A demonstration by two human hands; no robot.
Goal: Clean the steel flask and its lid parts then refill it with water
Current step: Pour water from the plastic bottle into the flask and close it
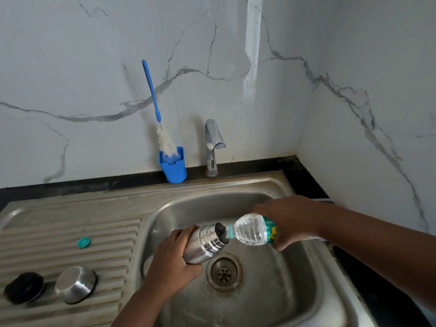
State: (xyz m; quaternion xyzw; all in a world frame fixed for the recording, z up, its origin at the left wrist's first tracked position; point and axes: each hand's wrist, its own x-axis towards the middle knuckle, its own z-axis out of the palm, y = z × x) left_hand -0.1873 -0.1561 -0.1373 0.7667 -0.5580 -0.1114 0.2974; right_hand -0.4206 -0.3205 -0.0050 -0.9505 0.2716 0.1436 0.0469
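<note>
If I tip the plastic bottle point(256, 230) faster than the narrow mouth takes it, water will likely spill down the steel flask point(204, 243) into the sink point(271, 291). My left hand point(172, 260) wraps the flask's body, tilted over the drain point(224, 272); my right hand point(286, 219) grips the bottle, neck touching the flask's rim.

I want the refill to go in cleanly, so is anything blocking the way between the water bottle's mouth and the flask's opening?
Nothing visible does. The plastic bottle's neck sits right at the steel flask's open mouth, both tilted over the sink.
</note>
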